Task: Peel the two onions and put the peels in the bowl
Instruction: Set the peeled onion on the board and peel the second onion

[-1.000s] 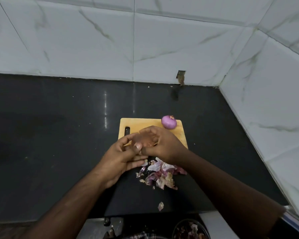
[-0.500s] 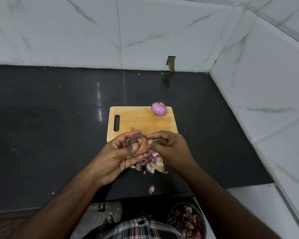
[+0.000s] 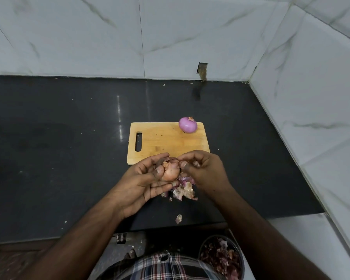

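Two onions: one peeled purple onion (image 3: 187,125) is seen resting at the far right corner of the wooden cutting board (image 3: 162,139); the second, unpeeled onion (image 3: 170,169) is held above the board's near edge, its brown papery skin largely intact.
Left hand (image 3: 143,181): the unpeeled onion is cradled in curled fingers, with the thumb pressed against its near side.
Right hand (image 3: 203,168): thumb and forefinger are pinched together at the onion's top, apparently on a flake of skin; whether a loose piece is already held cannot be told.
Peels: a loose pile of peels (image 3: 182,187) is left on the black countertop (image 3: 69,158) just beneath the hands, and one stray peel scrap (image 3: 178,218) lies nearer the counter's edge.
Bowl: a peel-filled bowl (image 3: 220,257) is seen low in the frame, off the counter and close to the person's checked shirt (image 3: 166,265).
Step in hand: the outer skin of the second onion is judged to be at an early stage of removal.
Technique advised: the dry skin is best caught at the root or neck end and drawn down in broad strips, while the onion is turned steadily in the left hand.
Grip: the onion should be held firmly but not squeezed, since a bared surface is likely to be slippery.
Remaining work: the pile and the stray scrap must yet be gathered and carried to the bowl.
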